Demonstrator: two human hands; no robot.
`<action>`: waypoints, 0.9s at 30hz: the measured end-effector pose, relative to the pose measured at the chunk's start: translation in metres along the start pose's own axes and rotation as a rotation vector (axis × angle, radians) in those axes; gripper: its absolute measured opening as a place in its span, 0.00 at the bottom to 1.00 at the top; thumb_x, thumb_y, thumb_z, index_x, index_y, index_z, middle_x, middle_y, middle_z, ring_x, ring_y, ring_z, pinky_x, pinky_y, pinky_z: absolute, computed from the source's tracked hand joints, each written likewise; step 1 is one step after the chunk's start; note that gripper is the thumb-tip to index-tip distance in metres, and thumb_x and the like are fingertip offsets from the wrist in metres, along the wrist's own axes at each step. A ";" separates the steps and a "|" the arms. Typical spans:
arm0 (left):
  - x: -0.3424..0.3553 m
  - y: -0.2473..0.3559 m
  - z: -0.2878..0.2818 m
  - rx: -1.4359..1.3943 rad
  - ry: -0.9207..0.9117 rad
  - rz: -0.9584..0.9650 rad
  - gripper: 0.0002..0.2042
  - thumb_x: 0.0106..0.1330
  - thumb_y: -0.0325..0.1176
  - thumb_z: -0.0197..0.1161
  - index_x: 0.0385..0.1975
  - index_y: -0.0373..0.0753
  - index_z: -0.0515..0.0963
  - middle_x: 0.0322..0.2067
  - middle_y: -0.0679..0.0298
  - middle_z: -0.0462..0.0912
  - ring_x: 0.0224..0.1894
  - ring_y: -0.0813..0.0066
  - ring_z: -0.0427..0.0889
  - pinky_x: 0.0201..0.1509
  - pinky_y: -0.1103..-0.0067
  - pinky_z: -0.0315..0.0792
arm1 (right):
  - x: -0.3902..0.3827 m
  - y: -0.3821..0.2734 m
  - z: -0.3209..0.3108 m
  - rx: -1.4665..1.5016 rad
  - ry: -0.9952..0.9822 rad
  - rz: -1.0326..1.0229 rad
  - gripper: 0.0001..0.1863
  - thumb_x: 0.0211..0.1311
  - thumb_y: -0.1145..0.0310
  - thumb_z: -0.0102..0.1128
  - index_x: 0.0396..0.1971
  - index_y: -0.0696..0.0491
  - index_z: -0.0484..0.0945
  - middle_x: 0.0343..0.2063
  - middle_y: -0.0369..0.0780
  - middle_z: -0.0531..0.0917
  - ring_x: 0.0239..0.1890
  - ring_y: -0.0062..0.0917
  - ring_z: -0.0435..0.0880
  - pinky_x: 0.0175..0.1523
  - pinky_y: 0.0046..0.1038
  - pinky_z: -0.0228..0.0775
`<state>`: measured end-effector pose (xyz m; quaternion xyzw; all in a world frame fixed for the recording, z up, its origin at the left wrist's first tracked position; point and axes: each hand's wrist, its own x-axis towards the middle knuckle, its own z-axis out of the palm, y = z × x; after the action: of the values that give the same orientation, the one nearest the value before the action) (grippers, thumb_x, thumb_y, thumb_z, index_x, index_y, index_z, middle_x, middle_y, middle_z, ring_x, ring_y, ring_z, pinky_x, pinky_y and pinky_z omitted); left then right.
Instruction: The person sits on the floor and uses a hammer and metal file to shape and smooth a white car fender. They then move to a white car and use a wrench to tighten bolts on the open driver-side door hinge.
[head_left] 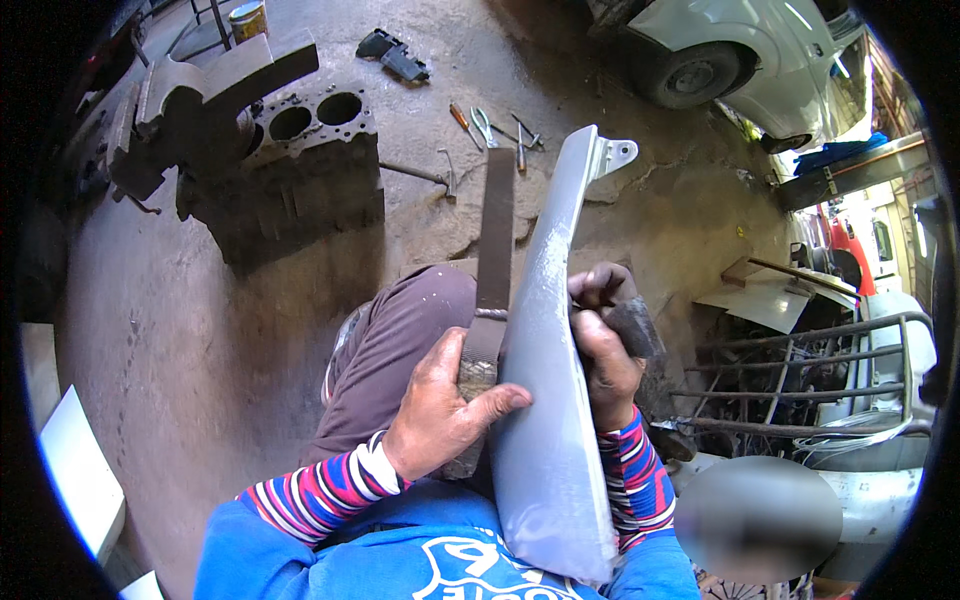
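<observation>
A long, curved grey body panel [545,390] stands between my hands, its lower end against my blue shirt. White scuffs mark its upper part, and a tab with a hole [622,152] juts from the top. My left hand [445,410] is closed around a flat brown metal bar [495,230] along the panel's left side, at its cross-hatched lower part; the fingertips are hidden. Its thumb rests on the panel's face. Beyond the right edge, my right hand [605,345] has its fingers curled on a small dark block [635,327], its exact kind unclear.
An engine block [290,180] stands front left with a vise-like metal piece [215,90] beside it. A hammer [430,178], pliers [483,125] and screwdrivers [462,122] lie on the floor ahead. At right are a metal rack [790,380] and a pale car [740,50].
</observation>
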<state>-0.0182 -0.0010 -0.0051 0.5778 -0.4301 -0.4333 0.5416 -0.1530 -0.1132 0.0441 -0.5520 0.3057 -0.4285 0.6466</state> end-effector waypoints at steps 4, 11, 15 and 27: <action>-0.011 0.009 -0.001 0.145 0.051 0.141 0.35 0.47 0.43 0.80 0.49 0.27 0.72 0.44 0.51 0.76 0.48 0.59 0.77 0.56 0.71 0.69 | -0.012 -0.021 0.006 -0.019 -0.055 0.119 0.36 0.60 0.65 0.59 0.65 0.64 0.58 0.37 0.39 0.79 0.37 0.22 0.80 0.46 0.24 0.73; -0.016 0.009 -0.016 0.011 -0.058 0.168 0.31 0.53 0.38 0.77 0.52 0.28 0.71 0.46 0.54 0.78 0.49 0.65 0.78 0.56 0.73 0.71 | -0.036 -0.041 -0.006 0.159 -0.039 0.251 0.41 0.53 0.57 0.60 0.64 0.65 0.63 0.50 0.48 0.80 0.47 0.29 0.81 0.54 0.30 0.73; -0.016 -0.005 -0.012 -0.554 -0.283 -0.159 0.32 0.59 0.33 0.74 0.58 0.26 0.66 0.49 0.58 0.79 0.50 0.74 0.78 0.56 0.77 0.72 | -0.065 -0.043 -0.019 0.337 0.025 0.358 0.39 0.55 0.51 0.53 0.63 0.63 0.65 0.56 0.51 0.77 0.55 0.37 0.78 0.61 0.37 0.69; -0.020 -0.006 -0.006 -0.396 -0.316 -0.095 0.28 0.59 0.34 0.74 0.55 0.31 0.68 0.45 0.61 0.80 0.46 0.76 0.79 0.52 0.78 0.74 | -0.040 -0.063 -0.035 0.051 0.011 0.281 0.25 0.58 0.61 0.63 0.50 0.62 0.76 0.39 0.42 0.84 0.36 0.25 0.85 0.44 0.24 0.77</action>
<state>-0.0175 0.0204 -0.0105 0.4051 -0.3885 -0.6191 0.5492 -0.2148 -0.0949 0.0950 -0.4850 0.3726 -0.3441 0.7125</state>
